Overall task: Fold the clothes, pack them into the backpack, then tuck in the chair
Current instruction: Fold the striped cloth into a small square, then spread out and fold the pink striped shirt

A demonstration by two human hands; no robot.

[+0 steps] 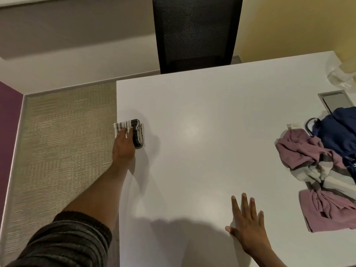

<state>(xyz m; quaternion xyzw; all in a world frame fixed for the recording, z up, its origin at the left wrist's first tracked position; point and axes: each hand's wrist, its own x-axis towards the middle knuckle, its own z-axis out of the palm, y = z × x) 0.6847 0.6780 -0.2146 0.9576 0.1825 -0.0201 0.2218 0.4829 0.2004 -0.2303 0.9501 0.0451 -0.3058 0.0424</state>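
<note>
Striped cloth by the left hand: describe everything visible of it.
The striped cloth is folded into a bundle, white with dark stripes on one part, dark grey on the other, apparently soft fabric. It lies at the left edge of the white table, with the left hand on it; whether the hand grips it is unclear.

Chair (196,33) behind table (202,112)

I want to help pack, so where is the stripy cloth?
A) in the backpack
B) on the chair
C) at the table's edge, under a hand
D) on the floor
C: the left hand rests on the cloth at the left edge of the table, far from the backpack.
</note>
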